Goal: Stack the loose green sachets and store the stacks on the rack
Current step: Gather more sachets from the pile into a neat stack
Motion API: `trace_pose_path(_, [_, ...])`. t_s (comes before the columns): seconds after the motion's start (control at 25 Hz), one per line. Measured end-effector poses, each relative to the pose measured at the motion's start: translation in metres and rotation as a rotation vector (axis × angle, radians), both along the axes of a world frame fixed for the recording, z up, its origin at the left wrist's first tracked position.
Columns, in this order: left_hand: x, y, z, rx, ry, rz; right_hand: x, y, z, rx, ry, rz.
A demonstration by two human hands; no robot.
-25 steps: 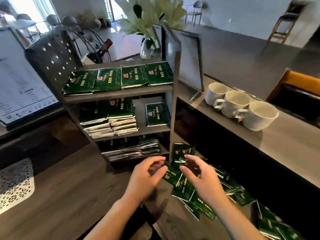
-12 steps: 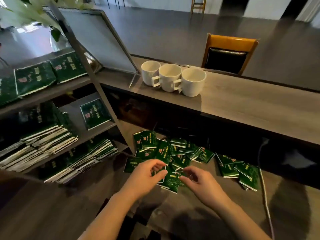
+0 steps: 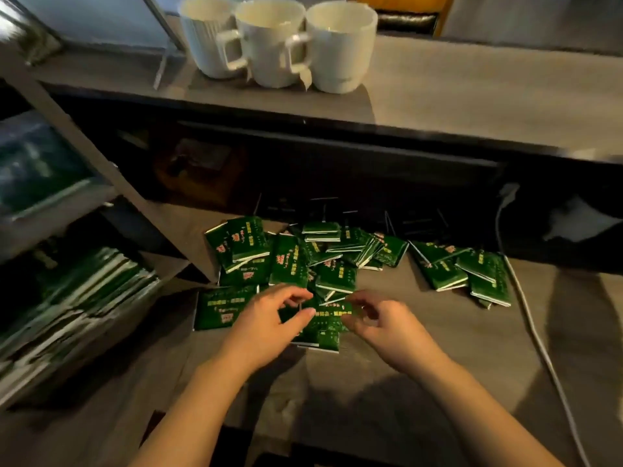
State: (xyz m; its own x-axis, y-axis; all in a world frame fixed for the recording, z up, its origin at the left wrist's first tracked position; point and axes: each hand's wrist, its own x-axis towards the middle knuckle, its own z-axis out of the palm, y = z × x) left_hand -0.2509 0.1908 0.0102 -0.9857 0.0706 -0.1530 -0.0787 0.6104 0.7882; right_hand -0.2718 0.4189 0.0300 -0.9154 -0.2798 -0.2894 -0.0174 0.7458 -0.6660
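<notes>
My left hand (image 3: 269,320) covers the near edge of the sachet (image 3: 219,306) just left of it, and both hands hide part of the sachet (image 3: 328,320) between them, so I cannot tell whether either grip has closed on it. The print on the loose sachets (image 3: 293,261) beyond my fingers is too small to read. Far left of my hands, the rack (image 3: 111,170) and its stacks (image 3: 77,298) are smeared with blur and cut by the frame's edge. Up beyond my hands, the three mugs (image 3: 279,42) lose their rims at the top edge. My forearms run out the bottom.
</notes>
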Motion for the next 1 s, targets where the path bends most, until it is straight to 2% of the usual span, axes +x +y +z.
trace_pose_path(0.16, [-0.011,0.004,-0.039,-0.033,0.097,-0.011,-0.011,0.013,-0.053,-0.043,0.147,0.046])
trace_pose_path(0.36, [-0.005,0.002,-0.072,-0.129,0.234,-0.064,-0.018,0.018,-0.096,-0.093,0.355,0.229])
trace_pose_path(0.64, [0.014,-0.007,-0.088,-0.309,0.355,-0.050,-0.024,0.026,-0.130,0.021,0.581,0.388])
trace_pose_path(0.8, [0.019,-0.013,-0.087,-0.535,0.300,-0.054,-0.022,0.026,-0.138,0.104,0.691,0.392])
trace_pose_path(1.0, [0.027,-0.009,-0.095,-0.582,0.351,-0.033,-0.002,0.015,-0.138,0.221,0.748,0.302])
